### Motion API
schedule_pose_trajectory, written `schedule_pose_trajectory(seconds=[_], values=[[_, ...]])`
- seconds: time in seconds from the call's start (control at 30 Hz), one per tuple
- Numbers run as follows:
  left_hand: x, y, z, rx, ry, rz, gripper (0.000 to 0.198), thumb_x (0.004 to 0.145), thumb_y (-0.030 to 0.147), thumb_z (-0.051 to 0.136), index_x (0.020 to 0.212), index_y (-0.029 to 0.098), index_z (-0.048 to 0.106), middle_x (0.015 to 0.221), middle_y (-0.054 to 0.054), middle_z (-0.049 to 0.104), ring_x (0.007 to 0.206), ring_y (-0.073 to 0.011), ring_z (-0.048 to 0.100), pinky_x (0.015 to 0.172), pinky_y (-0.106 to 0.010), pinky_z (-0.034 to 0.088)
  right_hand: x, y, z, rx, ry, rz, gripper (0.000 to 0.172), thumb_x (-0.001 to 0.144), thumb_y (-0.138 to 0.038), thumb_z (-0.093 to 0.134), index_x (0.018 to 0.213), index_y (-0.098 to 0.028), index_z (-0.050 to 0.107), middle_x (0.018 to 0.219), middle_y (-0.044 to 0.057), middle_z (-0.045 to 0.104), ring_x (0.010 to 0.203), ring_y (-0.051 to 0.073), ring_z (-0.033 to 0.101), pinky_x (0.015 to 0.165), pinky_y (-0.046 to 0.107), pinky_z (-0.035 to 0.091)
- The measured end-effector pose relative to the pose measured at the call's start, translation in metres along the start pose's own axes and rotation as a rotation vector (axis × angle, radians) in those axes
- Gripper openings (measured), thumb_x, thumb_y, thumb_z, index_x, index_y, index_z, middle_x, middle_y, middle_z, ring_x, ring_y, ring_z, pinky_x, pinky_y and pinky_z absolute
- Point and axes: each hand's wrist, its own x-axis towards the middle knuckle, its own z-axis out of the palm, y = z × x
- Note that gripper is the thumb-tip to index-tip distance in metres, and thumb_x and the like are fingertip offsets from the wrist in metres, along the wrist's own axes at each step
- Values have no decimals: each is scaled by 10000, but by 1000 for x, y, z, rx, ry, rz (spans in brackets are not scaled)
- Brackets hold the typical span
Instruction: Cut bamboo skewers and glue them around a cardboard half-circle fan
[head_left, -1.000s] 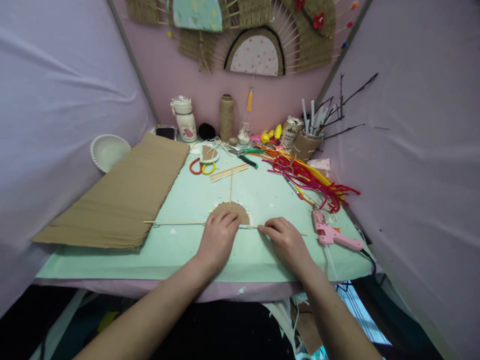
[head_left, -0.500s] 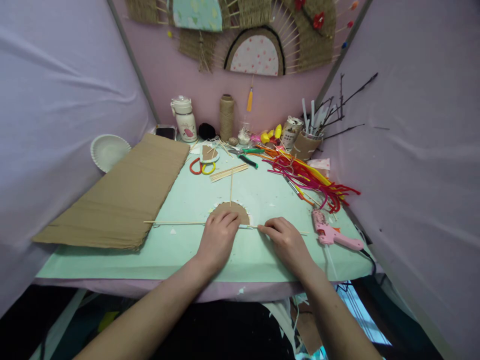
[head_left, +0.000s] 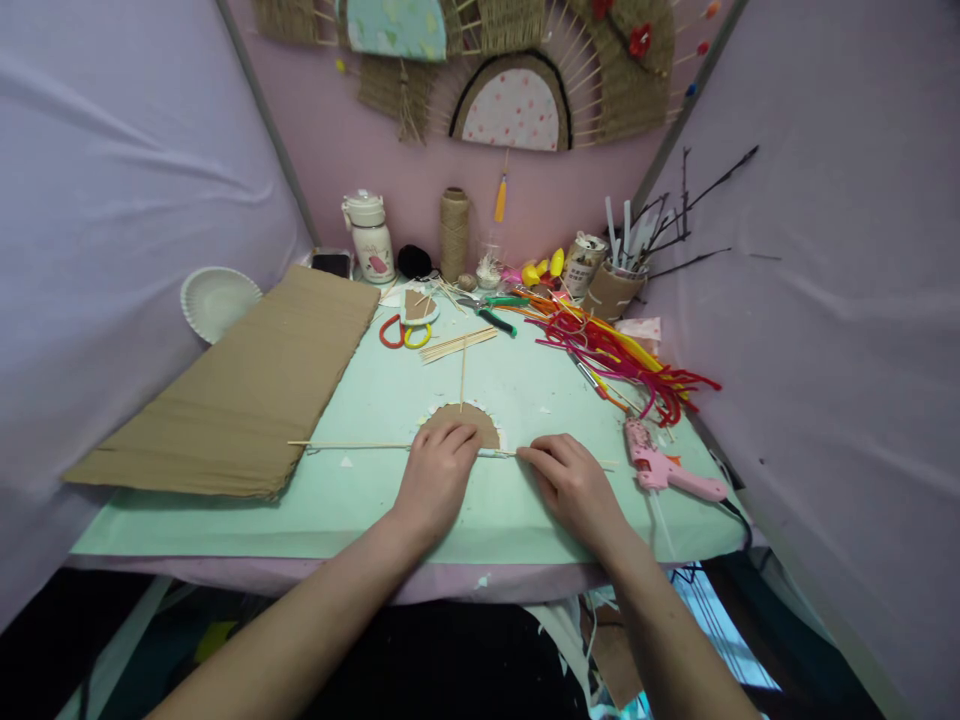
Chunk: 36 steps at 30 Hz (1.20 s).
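Observation:
A brown cardboard half-circle [head_left: 471, 418] lies on the mint-green table mat [head_left: 375, 400]. My left hand [head_left: 435, 472] presses flat on its near edge, fingers together. A long thin wooden skewer [head_left: 352, 446] runs left to right under both hands. My right hand [head_left: 574, 485] rests on the skewer's right part, fingertips pinched down on it. Another skewer [head_left: 463, 372] stands out from the top of the half-circle, pointing away from me.
A large cardboard sheet [head_left: 247, 385] lies left, a white paper bowl [head_left: 216, 300] behind it. A pink glue gun [head_left: 664, 466] lies right of my right hand. Pipe cleaners [head_left: 622, 355], loose skewers [head_left: 457, 344], pliers [head_left: 491, 310], a twine spool [head_left: 454, 235] and a white bottle [head_left: 369, 238] stand further back.

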Motion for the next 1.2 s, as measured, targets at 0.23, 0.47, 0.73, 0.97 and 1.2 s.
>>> schedule_pose_trajectory(seconds=[0.23, 0.47, 0.73, 0.97, 1.2], values=[[0, 0, -1, 2, -1, 2, 227, 965, 187, 480, 1069, 211, 680, 1169, -34, 699, 1115, -219, 584, 903, -398, 429, 1, -2, -2, 1, 40, 7, 279, 905, -95, 490, 1114, -180, 653, 993, 102, 656, 928, 222, 577, 807, 385, 480], [0, -1, 1, -2, 9, 10, 213, 957, 182, 494, 1068, 208, 675, 1162, -30, 699, 1110, -215, 587, 889, -397, 433, 0, -2, -1, 8, 45, 11, 261, 914, -104, 492, 1111, -169, 652, 992, 106, 654, 933, 224, 575, 811, 390, 474], [1, 4, -5, -23, 68, 9, 188, 934, 164, 517, 1055, 189, 659, 1175, -67, 683, 1134, -232, 580, 924, -404, 432, 0, -1, -1, 11, 45, 9, 248, 922, -122, 496, 1104, -169, 657, 992, 104, 656, 929, 221, 572, 814, 387, 467], [1, 5, -6, -46, 57, 33, 208, 929, 156, 507, 1086, 182, 641, 1169, -78, 683, 1140, -237, 579, 934, -417, 424, 1, -3, -2, 5, 42, 11, 227, 929, -138, 507, 1096, -163, 658, 987, 100, 657, 924, 220, 568, 813, 382, 463], [1, 5, -6, -47, 55, 37, 194, 928, 149, 506, 1066, 185, 637, 1167, -72, 685, 1131, -233, 590, 923, -410, 425, 1, -2, -1, 6, 34, 17, 240, 933, -144, 492, 1102, -173, 661, 982, 101, 658, 925, 219, 579, 811, 383, 465]])
